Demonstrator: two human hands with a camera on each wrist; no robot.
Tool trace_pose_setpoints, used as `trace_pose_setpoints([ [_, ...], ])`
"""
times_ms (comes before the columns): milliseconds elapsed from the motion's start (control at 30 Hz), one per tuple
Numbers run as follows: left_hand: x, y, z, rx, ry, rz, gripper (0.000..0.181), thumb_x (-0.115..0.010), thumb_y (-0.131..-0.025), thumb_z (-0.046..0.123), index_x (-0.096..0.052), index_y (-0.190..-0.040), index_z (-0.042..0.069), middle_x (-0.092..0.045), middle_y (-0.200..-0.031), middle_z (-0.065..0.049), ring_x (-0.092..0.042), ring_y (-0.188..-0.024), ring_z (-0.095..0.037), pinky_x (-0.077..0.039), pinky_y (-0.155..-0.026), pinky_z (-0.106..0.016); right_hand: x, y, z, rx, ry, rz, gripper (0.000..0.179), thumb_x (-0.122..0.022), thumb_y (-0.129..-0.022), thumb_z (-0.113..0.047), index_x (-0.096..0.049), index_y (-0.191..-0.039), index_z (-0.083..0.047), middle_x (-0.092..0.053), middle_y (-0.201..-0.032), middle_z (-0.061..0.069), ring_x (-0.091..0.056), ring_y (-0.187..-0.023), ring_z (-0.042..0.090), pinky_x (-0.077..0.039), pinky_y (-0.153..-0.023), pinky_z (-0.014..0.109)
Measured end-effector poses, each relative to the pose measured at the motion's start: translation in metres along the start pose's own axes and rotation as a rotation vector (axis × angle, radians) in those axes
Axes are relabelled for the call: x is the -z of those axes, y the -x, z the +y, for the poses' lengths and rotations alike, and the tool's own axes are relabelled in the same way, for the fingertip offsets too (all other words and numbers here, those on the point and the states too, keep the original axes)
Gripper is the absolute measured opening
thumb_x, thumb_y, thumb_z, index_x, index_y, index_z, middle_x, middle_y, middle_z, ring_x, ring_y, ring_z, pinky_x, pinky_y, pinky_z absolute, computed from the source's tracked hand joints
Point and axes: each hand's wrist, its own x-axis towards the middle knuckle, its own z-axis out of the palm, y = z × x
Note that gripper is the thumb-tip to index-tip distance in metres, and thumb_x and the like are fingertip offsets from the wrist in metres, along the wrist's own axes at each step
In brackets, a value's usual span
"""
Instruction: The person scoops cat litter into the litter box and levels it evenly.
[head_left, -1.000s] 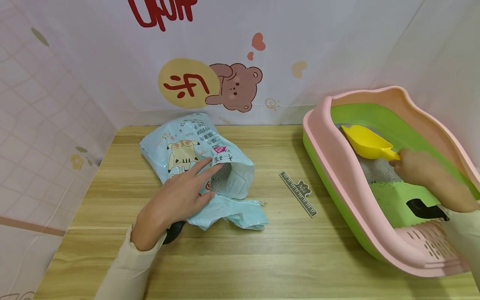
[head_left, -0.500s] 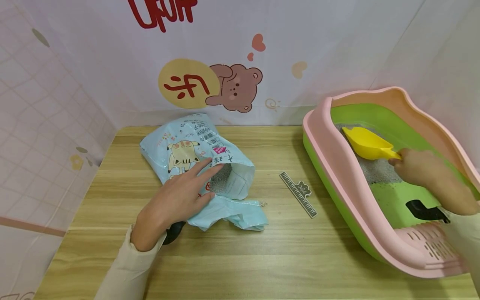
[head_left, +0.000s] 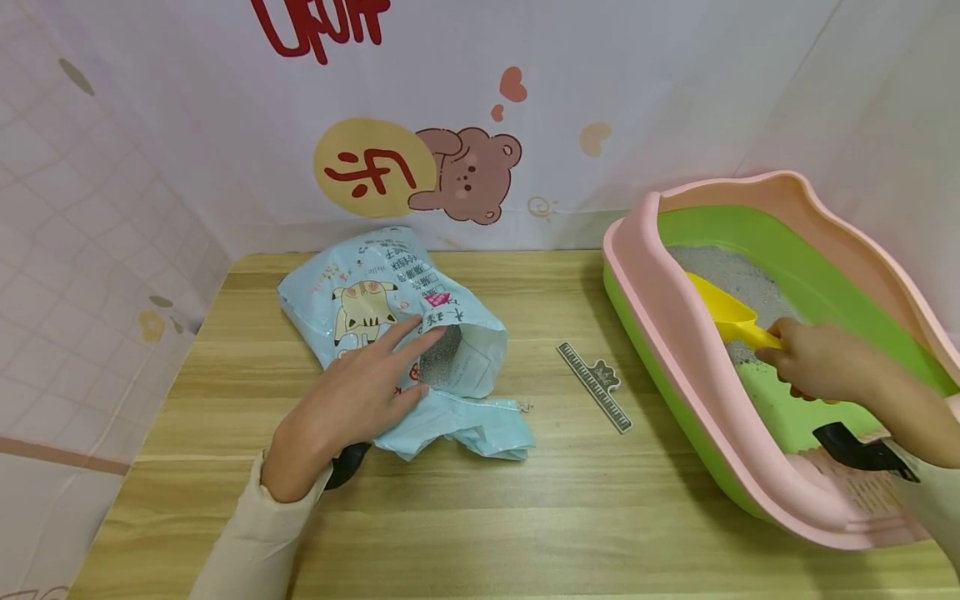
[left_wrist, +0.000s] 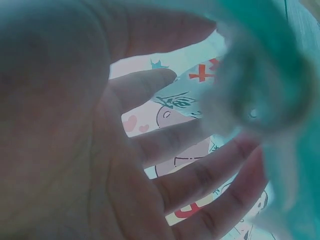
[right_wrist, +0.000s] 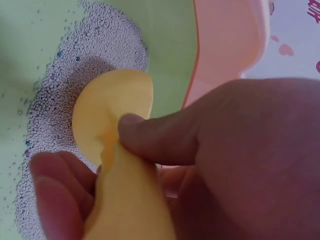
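In the head view my right hand point(head_left: 825, 360) grips the handle of a yellow litter scoop point(head_left: 726, 310) over the litter box point(head_left: 678, 367), which has a pink rim and green base. Grey cat litter point(right_wrist: 112, 35) covers part of the box floor, and the scoop's bowl is tilted over it. The thumb lies along the scoop's handle in the right wrist view. My left hand point(head_left: 356, 392) rests with spread fingers on a light blue bag point(head_left: 375, 275) lying on its side. Its mouth gapes rightward, showing grey litter point(head_left: 441, 357) inside.
A flat bag clip point(head_left: 596, 386) lies on the wooden table point(head_left: 540, 517) between bag and litter box. The bag's torn flap point(head_left: 480, 429) spreads in front of its mouth. A printed cloth point(head_left: 637, 92) hangs behind the table.
My right hand has drawn the scoop slightly toward me and left, and the bowl has turned on its side. More litter shows behind it. The left hand and bag have stayed put.
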Motion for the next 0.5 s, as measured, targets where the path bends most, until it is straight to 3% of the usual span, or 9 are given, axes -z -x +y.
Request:
trace_pose_setpoints([
  [167, 0.001, -0.001, 0.001, -0.003, -0.003, -0.008, 0.068, -0.074, -0.103, 0.017, -0.050, -0.167, 0.016, -0.041, -0.171, -0.021, -0.070, -0.079, -0.018, -0.058, -0.083, -0.059, -0.004, 0.011, 0.001, -0.008, -0.016, -0.048, 0.036, -0.051, -0.116, -0.017, -0.043, -0.131, 0.015, -0.059, -0.080, 0.004, -0.058, -0.062, 0.022, -0.049, -0.049, 0.034],
  [367, 0.001, -0.001, 0.002, 0.004, -0.004, -0.010, 0.067, -0.073, -0.103, 0.017, -0.051, -0.167, 0.016, -0.041, -0.172, -0.021, -0.072, -0.083, -0.020, -0.057, -0.089, -0.063, -0.009, 0.023, -0.002, 0.032, 0.020, -0.044, 0.034, -0.054, -0.115, -0.015, -0.045, -0.134, 0.013, -0.057, -0.079, 0.002, -0.057, -0.061, 0.020, -0.047, -0.052, 0.033],
  [500, 0.001, -0.001, 0.002, 0.002, -0.006, -0.012, 0.067, -0.072, -0.104, 0.017, -0.051, -0.167, 0.015, -0.040, -0.172, -0.021, -0.076, -0.097, -0.029, -0.057, -0.090, -0.064, -0.011, 0.031, -0.006, 0.046, 0.051, -0.044, 0.031, -0.056, -0.115, -0.014, -0.047, -0.133, 0.010, -0.056, -0.078, 0.001, -0.057, -0.061, 0.018, -0.046, -0.055, 0.032],
])
